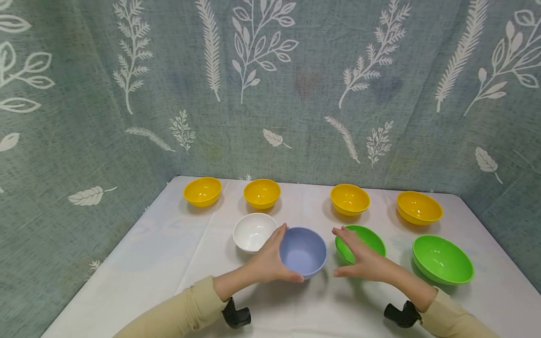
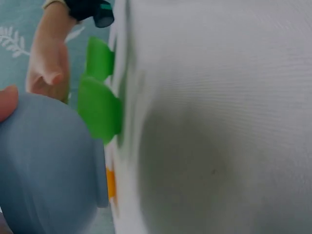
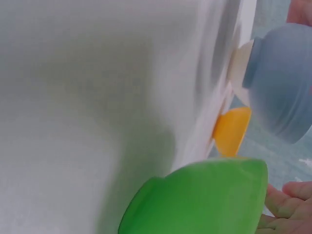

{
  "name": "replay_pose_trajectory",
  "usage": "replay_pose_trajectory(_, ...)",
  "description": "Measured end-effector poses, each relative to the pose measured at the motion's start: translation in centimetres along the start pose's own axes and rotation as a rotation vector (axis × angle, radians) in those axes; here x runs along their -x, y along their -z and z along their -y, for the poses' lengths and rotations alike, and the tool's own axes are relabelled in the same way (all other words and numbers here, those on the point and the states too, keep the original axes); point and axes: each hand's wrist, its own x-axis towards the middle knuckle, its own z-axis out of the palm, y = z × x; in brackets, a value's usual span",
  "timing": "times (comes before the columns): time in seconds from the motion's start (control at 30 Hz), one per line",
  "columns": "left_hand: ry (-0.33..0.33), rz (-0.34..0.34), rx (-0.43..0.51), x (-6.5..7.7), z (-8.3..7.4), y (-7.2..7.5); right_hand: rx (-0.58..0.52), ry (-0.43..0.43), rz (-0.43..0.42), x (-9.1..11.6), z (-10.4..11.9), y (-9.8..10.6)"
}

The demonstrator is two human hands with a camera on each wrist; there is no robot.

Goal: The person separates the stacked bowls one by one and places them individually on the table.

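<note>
My left hand [image 1: 269,261] grips a periwinkle-blue bowl [image 1: 305,251] by its left side, thumb near the front and fingers at the back of the rim. In the left wrist view the blue bowl [image 2: 48,161] is raised off the cloth, its base facing the table. My right hand [image 1: 365,259] is held apart from it, thumb and fingers spread with nothing between them. Just behind that hand sits a green bowl [image 1: 371,238], partly covered by the fingers in the head view. The same green bowl [image 3: 204,200] looms close in the right wrist view.
Beside the blue bowl stands a white bowl [image 1: 253,232]. A larger green bowl [image 1: 444,260] is at the right. Several yellow bowls, among them one at far left [image 1: 203,191], line the back edge of the white-covered table [image 1: 139,277]. Leaf-patterned curtains [image 1: 304,103] enclose it.
</note>
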Motion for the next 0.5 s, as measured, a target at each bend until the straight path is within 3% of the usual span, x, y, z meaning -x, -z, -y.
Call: replay_pose_trajectory(0.5, 0.059, -0.081, -0.010, 1.6, -0.1, 4.2, 0.075, -0.014, -0.096, 1.8, -1.0, 1.5)
